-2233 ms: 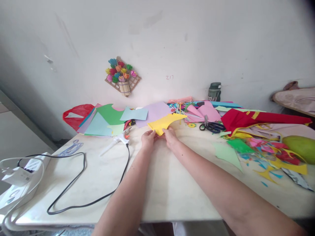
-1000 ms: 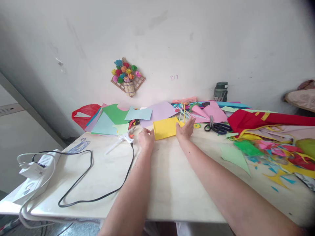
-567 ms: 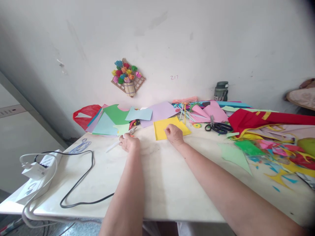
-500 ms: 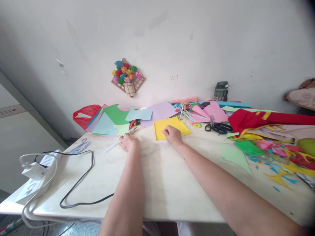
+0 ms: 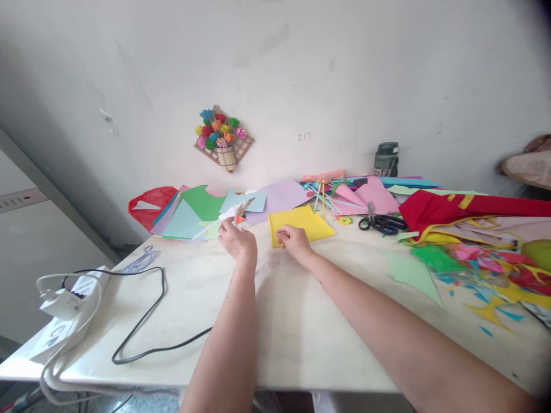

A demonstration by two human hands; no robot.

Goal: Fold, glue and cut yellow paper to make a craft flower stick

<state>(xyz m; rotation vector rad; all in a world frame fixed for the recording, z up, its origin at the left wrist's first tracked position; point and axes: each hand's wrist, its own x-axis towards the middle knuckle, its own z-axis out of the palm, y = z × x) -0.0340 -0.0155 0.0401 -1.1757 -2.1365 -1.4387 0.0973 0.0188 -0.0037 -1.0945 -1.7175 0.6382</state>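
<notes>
My left hand is wrapped round a white hot glue gun, lifted above the table. Its metal nozzle points up and to the right, and a white glue stick trails out behind. The black cord runs back under my left forearm. A yellow paper sheet, with a narrow folded strip along its left side, lies in front of me. My right hand is at the sheet's near left corner, fingers curled in and pinched at its edge. The exact contact of the fingertips is partly hidden.
Coloured paper sheets and a red plastic bag lie at the back left. Black-handled scissors, a red cloth and paper scraps are on the right. A power strip stands left; a dark bottle stands behind.
My left hand has raised the glue gun off the table and brought it right, nozzle turned upward. My right hand has shifted slightly left and nearer along the yellow sheet.
</notes>
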